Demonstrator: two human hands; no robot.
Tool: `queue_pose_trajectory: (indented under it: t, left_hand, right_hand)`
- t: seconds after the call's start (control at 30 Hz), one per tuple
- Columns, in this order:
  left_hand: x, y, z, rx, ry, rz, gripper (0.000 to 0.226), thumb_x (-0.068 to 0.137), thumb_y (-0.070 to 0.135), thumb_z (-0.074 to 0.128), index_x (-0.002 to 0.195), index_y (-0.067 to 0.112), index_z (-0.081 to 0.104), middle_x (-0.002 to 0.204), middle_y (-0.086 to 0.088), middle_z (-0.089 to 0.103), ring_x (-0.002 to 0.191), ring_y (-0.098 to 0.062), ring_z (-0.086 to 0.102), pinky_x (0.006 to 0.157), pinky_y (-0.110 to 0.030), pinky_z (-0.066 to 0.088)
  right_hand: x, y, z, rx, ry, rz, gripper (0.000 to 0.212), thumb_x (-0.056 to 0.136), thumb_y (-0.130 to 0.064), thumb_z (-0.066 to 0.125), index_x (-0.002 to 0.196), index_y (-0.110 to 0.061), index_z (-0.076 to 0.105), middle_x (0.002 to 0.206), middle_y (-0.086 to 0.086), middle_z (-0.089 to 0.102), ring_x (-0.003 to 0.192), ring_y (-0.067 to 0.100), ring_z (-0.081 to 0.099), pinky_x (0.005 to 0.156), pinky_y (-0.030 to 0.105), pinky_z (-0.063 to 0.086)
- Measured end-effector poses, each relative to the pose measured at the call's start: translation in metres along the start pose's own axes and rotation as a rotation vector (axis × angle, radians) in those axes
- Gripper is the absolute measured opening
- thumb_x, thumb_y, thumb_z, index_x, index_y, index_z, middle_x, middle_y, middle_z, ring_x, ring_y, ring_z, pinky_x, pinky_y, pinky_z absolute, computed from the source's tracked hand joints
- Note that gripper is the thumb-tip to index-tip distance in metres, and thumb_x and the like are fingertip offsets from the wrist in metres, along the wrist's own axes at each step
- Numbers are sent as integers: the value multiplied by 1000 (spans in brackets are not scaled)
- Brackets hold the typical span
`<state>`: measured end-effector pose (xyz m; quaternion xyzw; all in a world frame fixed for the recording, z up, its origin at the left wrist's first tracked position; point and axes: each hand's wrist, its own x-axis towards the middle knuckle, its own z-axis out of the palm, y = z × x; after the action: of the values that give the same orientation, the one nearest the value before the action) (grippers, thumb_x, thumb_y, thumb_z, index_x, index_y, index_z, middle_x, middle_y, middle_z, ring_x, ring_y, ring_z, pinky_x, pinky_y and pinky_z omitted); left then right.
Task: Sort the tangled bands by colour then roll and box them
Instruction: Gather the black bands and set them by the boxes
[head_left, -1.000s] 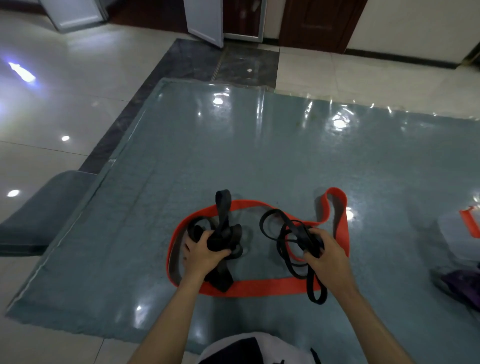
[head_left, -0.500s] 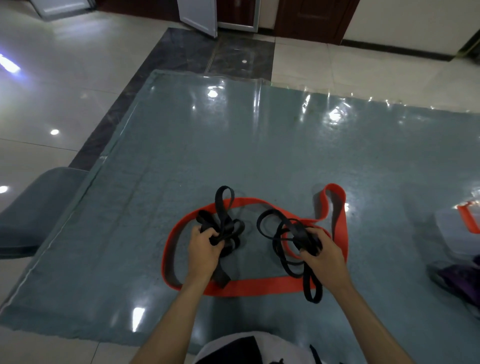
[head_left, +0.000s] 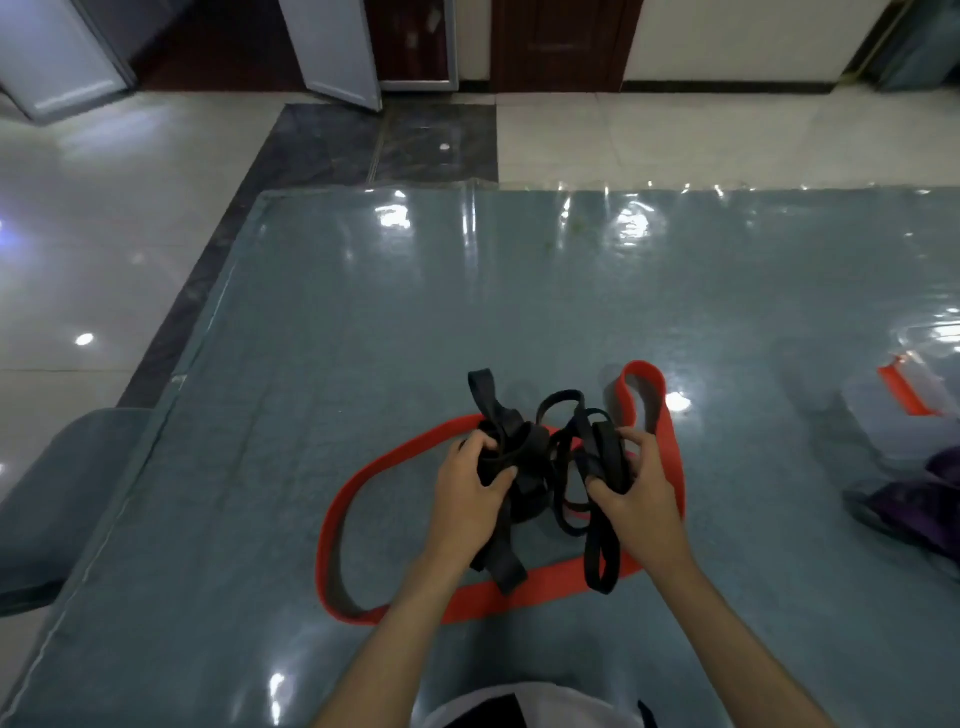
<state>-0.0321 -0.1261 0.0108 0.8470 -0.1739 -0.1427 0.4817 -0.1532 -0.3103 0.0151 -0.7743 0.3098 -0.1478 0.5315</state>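
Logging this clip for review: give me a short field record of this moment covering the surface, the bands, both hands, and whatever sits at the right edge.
surface: blue-grey table under a glossy clear cover
black bands: tangled bundle held between both hands
red band: large loop lying flat on the table beneath the hands
left hand: grips the thicker black clump
right hand: grips the thinner black loops
right edge: clear plastic box with a red piece; purple item
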Motion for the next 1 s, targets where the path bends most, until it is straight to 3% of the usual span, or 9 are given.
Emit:
queue_pose_trajectory:
  t: [0.13,0.23,0.33,0.4,0.53,0.6,0.7,0.8,1.0]
  left_hand:
    - [-10,30,18,-10,-53,75,38,93,11,76,117,33,56,118,14,64,109,3,60,90,-17,50]
    - [-24,55,36,-33,-99,154,50,92,3,73,127,33,55,124,11,66,116,-5,62,98,-28,54]
    - [-38,77,59,-90,-182,185,70,91,5,71,144,43,46,135,14,66,124,-2,62,102,-23,52]
    - [-48,89,78,-146,-195,156,66,89,14,73,141,45,47,130,19,67,120,1,63,98,-21,53]
    - [-66,115,119,-200,-249,201,52,86,6,74,123,39,60,117,32,68,112,10,64,93,-12,51]
    - [-76,131,140,-213,-281,201,50,87,8,77,126,35,63,118,29,69,114,9,65,97,-17,53]
    - [-92,158,175,-235,-321,199,53,87,8,78,131,34,63,123,23,71,119,4,65,103,-30,55]
    - [-113,187,216,-256,-380,176,55,89,8,79,136,33,63,124,18,72,119,0,67,103,-35,57]
    - [-165,245,318,-333,-469,147,59,93,9,79,141,39,62,124,17,74,116,2,68,95,-23,59]
  right_hand:
    - [-11,2,-22,12,-21,-34,54,88,-6,75,127,-39,58,110,-11,74,100,9,73,82,33,61]
    - [-20,-2,-48,23,-8,-47,54,86,-8,78,117,-49,61,105,-15,76,99,6,73,78,20,57]
    - [-34,0,-79,57,30,-17,50,84,-19,87,121,-45,63,111,-16,76,105,2,72,85,20,56]
    - [-47,7,-100,87,77,17,53,81,-27,91,125,-40,65,115,-13,76,108,2,72,88,21,57]
    - [-77,22,-142,146,129,42,54,79,-33,92,125,-47,67,116,-20,76,110,-1,71,90,13,55]
    - [-90,29,-165,153,147,42,55,79,-40,90,126,-55,65,119,-24,74,113,-4,68,91,10,53]
    - [-104,47,-203,184,198,52,59,82,-40,88,135,-47,65,119,-17,75,113,5,71,92,21,59]
    - [-112,63,-246,183,276,46,55,79,-44,87,130,-44,67,116,-17,75,109,5,72,90,22,60]
    - [-134,111,-360,159,397,32,49,78,-47,83,124,-37,70,108,-20,75,108,3,70,94,26,58]
